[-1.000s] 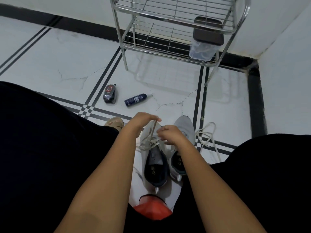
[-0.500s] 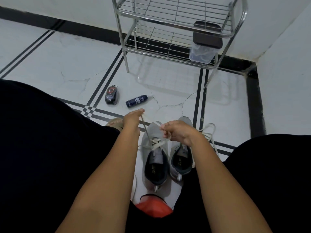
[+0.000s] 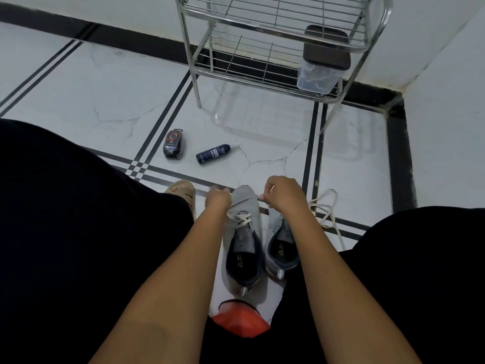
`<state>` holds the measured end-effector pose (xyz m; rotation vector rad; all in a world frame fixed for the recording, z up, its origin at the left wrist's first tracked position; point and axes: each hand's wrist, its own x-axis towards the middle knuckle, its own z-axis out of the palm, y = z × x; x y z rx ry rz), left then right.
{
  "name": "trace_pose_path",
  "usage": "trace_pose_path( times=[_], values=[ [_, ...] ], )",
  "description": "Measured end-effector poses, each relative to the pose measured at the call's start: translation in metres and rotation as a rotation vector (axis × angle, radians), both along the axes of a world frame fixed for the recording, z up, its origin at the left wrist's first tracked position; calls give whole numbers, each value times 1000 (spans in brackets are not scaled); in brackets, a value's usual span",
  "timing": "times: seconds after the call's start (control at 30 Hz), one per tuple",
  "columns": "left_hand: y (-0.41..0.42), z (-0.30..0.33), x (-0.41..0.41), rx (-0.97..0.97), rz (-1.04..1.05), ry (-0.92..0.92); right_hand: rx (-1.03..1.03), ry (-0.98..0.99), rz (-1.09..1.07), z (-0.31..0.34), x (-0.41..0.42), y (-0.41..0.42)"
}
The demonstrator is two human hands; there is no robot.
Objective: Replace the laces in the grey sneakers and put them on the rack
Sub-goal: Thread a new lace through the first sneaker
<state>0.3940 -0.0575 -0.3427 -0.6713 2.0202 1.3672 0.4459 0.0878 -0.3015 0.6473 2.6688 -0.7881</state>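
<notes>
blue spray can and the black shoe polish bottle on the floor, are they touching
Apart. The head view shows bare white tile between the blue spray can and the black shoe polish bottle.

White tiled floor (image 3: 110,101) with black stripes. Directly on it: two grey sneakers (image 3: 242,232) side by side beneath the hands; loose white lace (image 3: 326,208) just right of the right hand (image 3: 284,193); dark spray can (image 3: 213,153) lying and black sponge case (image 3: 173,144) beyond the left hand (image 3: 217,199); metal rack (image 3: 275,48) farther off.
</notes>
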Motion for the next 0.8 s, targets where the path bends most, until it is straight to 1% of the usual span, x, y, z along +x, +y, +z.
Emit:
trace_pose_path(
  times=[0.03, 0.07, 0.13, 0.2, 0.27, 0.33, 0.4, 0.47, 0.5, 0.53, 0.6, 0.63, 0.7, 0.8],
  values=[
    [5, 3, 1, 27, -58, 67, -25, 9, 4, 0, -1, -2],
    [9, 8, 3, 114, -139, 110, -81, 16, -18, -1, -2, -3],
    [15, 14, 9, 240, -314, 156, -258, 38, -121, 0, -3, -4],
    [12, 12, 11, 285, -390, 190, -354, 30, -209, -2, -4, 1],
    [9, 8, 11, 269, -433, 216, -374, 39, -237, -2, -3, 2],
    [10, 8, 10, 266, -421, 223, -376, 64, -242, -2, -3, 0],
    [10, 6, 9, 249, -378, 232, -374, 76, -302, -7, -3, 0],
    [9, 4, 7, 159, -374, 221, -351, 40, -414, -20, -4, 3],
    [8, -1, 6, 69, -404, 206, -311, -25, -430, -29, -5, 4],
    [7, -7, 6, -20, -430, 185, -258, -132, -380, -38, -3, 4],
    [3, -21, 8, -184, -479, 122, -168, -361, -140, -50, 7, -7],
    [2, -29, 11, -250, -518, 91, -157, -415, -36, -51, 14, -17],
    [0, -42, 21, -360, -612, 42, -160, -419, 65, -56, 26, -31],
    [0, -59, 34, -453, -673, 9, -134, -395, 89, -64, 30, -29]
  ],
)
